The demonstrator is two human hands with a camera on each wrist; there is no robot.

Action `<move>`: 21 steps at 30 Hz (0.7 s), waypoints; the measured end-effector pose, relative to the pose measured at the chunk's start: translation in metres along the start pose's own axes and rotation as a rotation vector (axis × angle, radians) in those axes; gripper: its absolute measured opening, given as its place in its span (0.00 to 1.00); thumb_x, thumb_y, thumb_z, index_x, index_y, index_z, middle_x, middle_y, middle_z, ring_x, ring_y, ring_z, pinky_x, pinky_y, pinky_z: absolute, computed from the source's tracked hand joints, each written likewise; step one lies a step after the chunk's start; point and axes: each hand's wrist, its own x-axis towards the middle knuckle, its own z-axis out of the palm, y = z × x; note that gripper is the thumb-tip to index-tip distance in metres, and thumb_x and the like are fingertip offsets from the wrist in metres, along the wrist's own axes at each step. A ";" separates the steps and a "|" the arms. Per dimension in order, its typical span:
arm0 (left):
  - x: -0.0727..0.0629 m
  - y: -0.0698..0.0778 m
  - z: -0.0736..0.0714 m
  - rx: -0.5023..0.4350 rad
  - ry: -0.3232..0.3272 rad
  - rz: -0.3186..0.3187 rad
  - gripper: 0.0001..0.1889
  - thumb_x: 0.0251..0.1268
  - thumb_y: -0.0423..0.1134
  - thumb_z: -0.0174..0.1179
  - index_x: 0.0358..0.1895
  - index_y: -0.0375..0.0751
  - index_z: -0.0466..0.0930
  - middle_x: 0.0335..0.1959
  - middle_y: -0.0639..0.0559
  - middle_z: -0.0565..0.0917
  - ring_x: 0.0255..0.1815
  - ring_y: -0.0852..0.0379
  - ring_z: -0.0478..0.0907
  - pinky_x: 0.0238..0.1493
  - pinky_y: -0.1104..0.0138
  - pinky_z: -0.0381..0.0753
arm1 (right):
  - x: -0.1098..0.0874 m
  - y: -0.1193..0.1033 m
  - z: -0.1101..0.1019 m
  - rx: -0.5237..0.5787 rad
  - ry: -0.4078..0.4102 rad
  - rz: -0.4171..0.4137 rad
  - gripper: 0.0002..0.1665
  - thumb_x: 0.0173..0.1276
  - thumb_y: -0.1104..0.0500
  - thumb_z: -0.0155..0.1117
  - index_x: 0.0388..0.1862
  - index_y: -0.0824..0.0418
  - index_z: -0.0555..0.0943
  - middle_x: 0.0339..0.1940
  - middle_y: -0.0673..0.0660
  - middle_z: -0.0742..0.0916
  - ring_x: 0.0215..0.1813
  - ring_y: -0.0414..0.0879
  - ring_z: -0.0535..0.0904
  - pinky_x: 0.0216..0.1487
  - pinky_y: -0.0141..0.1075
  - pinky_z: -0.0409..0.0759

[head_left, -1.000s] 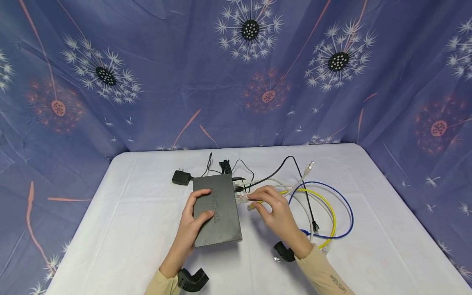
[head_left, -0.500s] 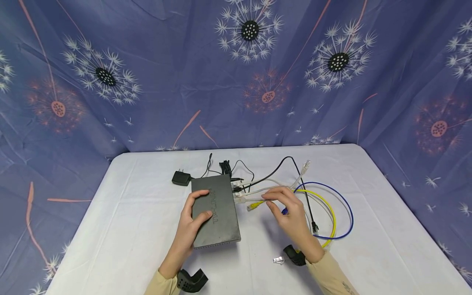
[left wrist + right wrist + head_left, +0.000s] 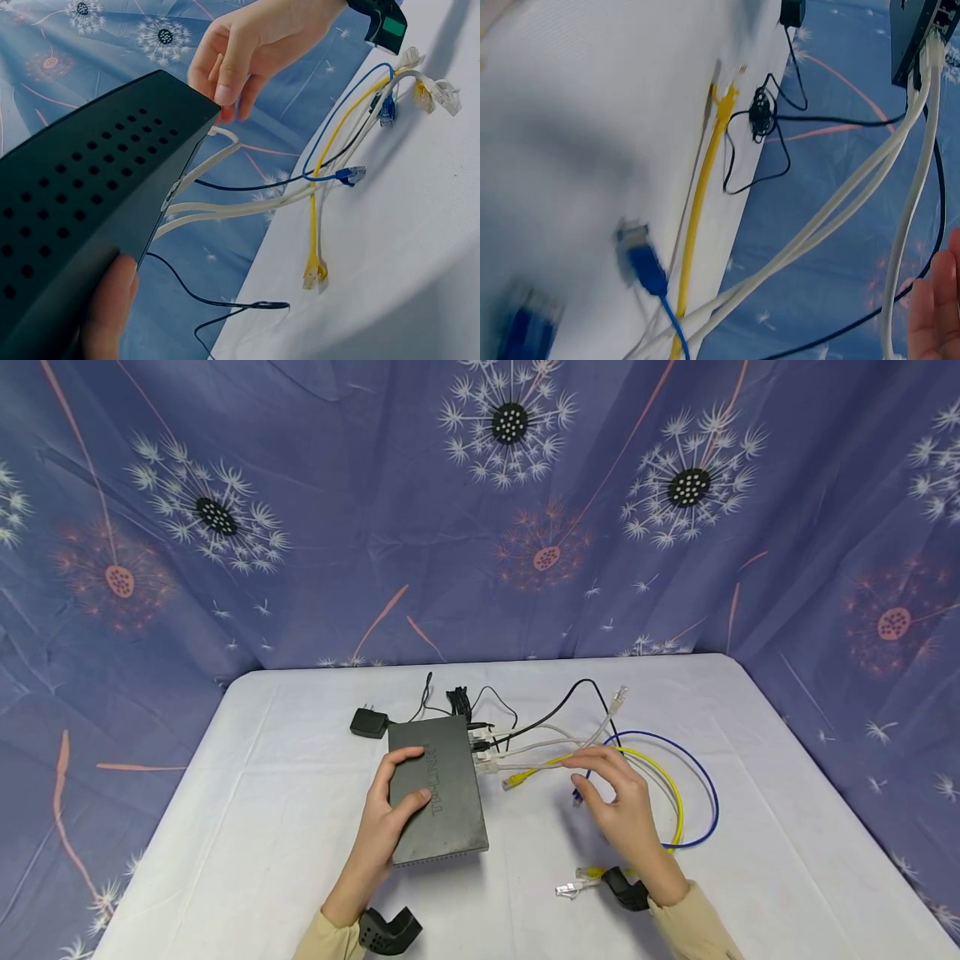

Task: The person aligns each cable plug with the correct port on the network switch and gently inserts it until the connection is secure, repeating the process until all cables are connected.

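Note:
A dark network switch (image 3: 459, 822) with raised lettering is gripped in my left hand (image 3: 384, 810), thumb and a finger on its top. The left wrist view shows its perforated side and a left-hand finger (image 3: 114, 304) at its edge. Several Ethernet cables come out of the side facing right. My right hand (image 3: 621, 797) is beside a white Ethernet cable (image 3: 528, 767) plugged into the switch; fingertips are right at the cable, thumb spread apart below. In the right wrist view, the straight right fingers (image 3: 934, 315) lie next to that cable.
A yellow cable plug (image 3: 514, 782) and a blue plug (image 3: 646, 264) lie on the white table. Clear and yellow plugs (image 3: 573, 888) sit near the right wrist. A black power adapter (image 3: 369, 722) and bundled cord (image 3: 459, 700) are behind the switch. Blue cable (image 3: 708, 768) loops at right.
My right hand has moved right, away from the switch along the white cable, and its thumb and fingers have spread. The left hand and the switch have shifted slightly left.

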 end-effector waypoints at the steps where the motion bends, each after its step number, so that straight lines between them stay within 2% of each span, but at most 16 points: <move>1: 0.000 0.000 0.000 0.000 0.001 0.000 0.27 0.58 0.26 0.57 0.63 0.44 0.69 0.65 0.51 0.64 0.59 0.49 0.61 0.56 0.53 0.58 | -0.001 0.001 -0.002 -0.004 -0.001 0.006 0.19 0.43 0.86 0.64 0.35 0.73 0.82 0.35 0.65 0.82 0.42 0.53 0.77 0.50 0.27 0.69; 10: -0.001 0.000 -0.001 0.005 0.005 -0.007 0.27 0.58 0.26 0.57 0.62 0.44 0.69 0.65 0.51 0.64 0.59 0.49 0.61 0.56 0.53 0.57 | -0.026 0.039 -0.016 -0.040 -0.012 0.049 0.21 0.45 0.83 0.67 0.39 0.69 0.84 0.39 0.61 0.84 0.40 0.46 0.77 0.45 0.25 0.71; 14: 0.000 0.000 -0.001 0.003 0.003 -0.003 0.27 0.58 0.26 0.57 0.62 0.43 0.69 0.66 0.51 0.64 0.59 0.49 0.61 0.56 0.54 0.57 | -0.032 0.044 -0.023 -0.052 -0.012 0.066 0.21 0.48 0.82 0.67 0.41 0.67 0.85 0.40 0.58 0.84 0.39 0.43 0.78 0.44 0.25 0.72; 21: 0.000 -0.001 -0.001 0.001 0.005 0.004 0.27 0.58 0.26 0.57 0.62 0.43 0.69 0.66 0.51 0.64 0.59 0.49 0.61 0.56 0.54 0.57 | -0.040 0.049 -0.033 -0.054 -0.017 0.073 0.23 0.47 0.83 0.66 0.43 0.67 0.84 0.40 0.59 0.83 0.37 0.44 0.79 0.40 0.23 0.74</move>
